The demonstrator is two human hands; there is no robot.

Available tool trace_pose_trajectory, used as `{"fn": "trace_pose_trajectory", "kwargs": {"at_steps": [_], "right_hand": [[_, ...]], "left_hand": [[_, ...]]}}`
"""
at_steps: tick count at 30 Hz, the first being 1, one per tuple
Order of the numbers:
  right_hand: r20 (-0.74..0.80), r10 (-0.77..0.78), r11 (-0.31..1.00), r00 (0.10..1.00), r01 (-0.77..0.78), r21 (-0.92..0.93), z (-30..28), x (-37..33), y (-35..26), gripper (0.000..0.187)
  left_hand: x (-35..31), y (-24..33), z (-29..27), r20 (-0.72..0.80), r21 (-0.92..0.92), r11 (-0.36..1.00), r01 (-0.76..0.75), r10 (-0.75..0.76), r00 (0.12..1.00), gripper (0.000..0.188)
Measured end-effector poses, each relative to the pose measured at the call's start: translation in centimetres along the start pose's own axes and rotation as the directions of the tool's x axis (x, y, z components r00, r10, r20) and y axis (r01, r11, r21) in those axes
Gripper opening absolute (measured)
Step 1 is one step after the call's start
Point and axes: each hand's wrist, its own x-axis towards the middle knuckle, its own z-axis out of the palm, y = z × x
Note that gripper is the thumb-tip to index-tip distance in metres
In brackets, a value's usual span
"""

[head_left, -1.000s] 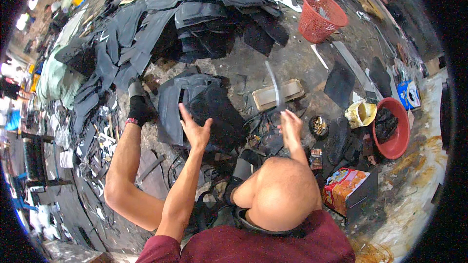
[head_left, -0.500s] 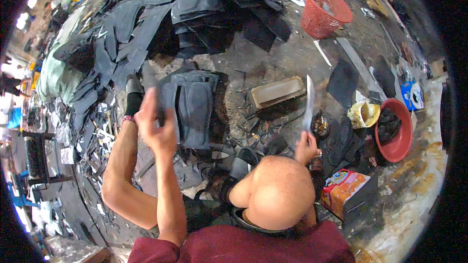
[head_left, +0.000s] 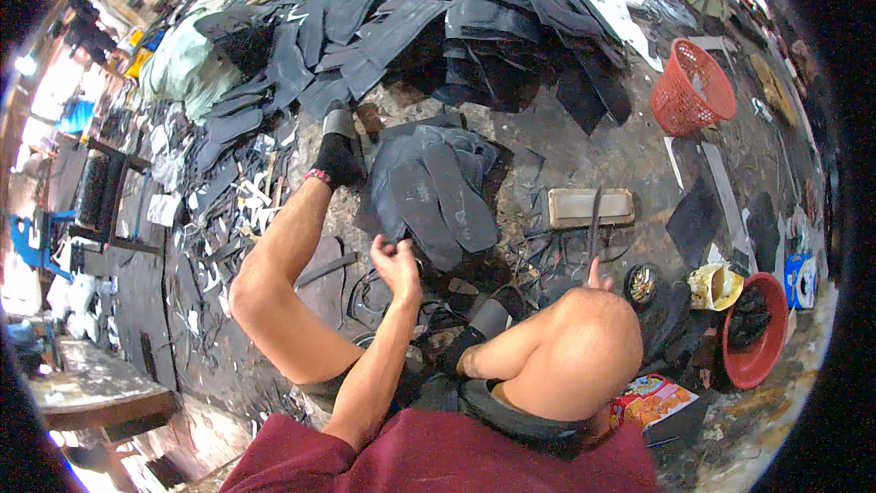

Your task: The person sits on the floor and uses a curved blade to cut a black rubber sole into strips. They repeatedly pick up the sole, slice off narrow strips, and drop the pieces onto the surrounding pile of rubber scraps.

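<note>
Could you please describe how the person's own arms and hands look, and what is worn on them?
The left hand is bare, without a glove. The left forearm is uncovered too, below a short, plain maroon sleeve. Of the right hand only a small part shows, also ungloved; the right forearm is mostly hidden.

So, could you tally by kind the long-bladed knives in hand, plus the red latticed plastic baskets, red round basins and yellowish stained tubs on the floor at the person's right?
Long-bladed knife, in the right hand: 1
Red latticed plastic basket: 1
Red round basin: 1
Yellowish stained tub: 1
Total: 4
</note>
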Motion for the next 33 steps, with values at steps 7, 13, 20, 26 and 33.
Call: {"fn": "trace_pose_trajectory", "kwargs": {"at_steps": [7, 13, 20, 26, 33], "right_hand": [[-0.502, -0.304, 0.927, 0.809, 0.374, 0.042, -20.7, -7.0, 3.7, 0.060], [-0.424, -0.047, 0.389, 0.905, 0.407, 0.826, -33.3, -14.9, -6.8, 0.040], [0.207, -0.625, 0.417, 0.753, 0.098, 0.904, -22.6, -20.1, -9.0, 0.048], [0.143, -0.728, 0.495, 0.671, 0.369, 0.787, -21.6, -21.9, -9.3, 0.035], [-0.146, -0.735, 0.481, 0.662, 0.662, 0.575, -18.1, -23.4, -10.6, 0.034]], "left_hand": [[-4.9, 3.5, 5.8, 0.032, 0.241, 0.970, 0.032, -0.041, 0.999, 0.106], [-5.7, 12.5, -2.2, 0.514, -0.396, 0.834, 0.384, -0.146, 0.845, 0.043], [-9.4, 20.2, -11.2, 0.281, -0.457, 0.882, 0.115, 0.020, 0.960, 0.043], [-10.5, 21.6, -14.7, 0.326, -0.322, 0.876, 0.359, -0.253, 0.911, 0.039], [-11.7, 20.4, -14.2, 0.290, -0.394, 0.866, 0.306, -0.199, 0.936, 0.038]]}}
